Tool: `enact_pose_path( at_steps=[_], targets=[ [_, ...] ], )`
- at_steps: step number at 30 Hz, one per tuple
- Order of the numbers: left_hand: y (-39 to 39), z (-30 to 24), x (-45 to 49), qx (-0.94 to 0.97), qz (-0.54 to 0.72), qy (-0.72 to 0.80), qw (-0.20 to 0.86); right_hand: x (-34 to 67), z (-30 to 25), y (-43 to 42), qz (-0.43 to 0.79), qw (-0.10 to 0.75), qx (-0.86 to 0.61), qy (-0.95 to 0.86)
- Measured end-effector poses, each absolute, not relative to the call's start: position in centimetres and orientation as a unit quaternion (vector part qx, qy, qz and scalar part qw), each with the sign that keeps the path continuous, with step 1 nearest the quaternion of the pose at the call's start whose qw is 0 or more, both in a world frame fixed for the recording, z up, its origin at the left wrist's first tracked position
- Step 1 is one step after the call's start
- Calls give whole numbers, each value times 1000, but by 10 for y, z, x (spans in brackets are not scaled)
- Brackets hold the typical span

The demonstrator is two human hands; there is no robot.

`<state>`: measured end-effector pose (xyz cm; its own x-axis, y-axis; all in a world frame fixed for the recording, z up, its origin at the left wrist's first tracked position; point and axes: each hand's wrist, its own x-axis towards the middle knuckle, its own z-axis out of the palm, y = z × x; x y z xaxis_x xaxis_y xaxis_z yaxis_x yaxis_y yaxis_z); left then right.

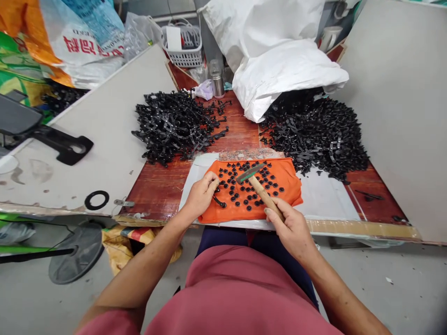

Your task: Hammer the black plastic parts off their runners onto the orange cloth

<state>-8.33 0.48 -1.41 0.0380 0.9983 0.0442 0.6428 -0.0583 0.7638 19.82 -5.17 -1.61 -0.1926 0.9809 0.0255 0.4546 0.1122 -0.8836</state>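
My right hand (289,225) is closed round the wooden handle of a hammer (261,191). The hammer's dark head, with a green stripe, is above several small black round pieces (248,208) spread over an orange cloth (291,181). At the cloth's left side, my left hand (202,191) pinches a black plastic strip (219,201) with round ends. Part of that strip is hidden by the fingers.
Black plastic parts are heaped at the back left (171,125) and at the right (324,135). A white sack (279,60) hangs over the right heap. Behind stand a steel bottle (218,84) and a grey basket (185,58). Grey panels (401,116) flank the red table (157,190).
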Motion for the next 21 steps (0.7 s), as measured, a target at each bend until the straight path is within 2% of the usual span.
enact_pose_path(
  at_steps=[21],
  targets=[
    [23,-26,-88,665,300,626,274,200,-18,-48,373,291,-566,-675]
  ],
)
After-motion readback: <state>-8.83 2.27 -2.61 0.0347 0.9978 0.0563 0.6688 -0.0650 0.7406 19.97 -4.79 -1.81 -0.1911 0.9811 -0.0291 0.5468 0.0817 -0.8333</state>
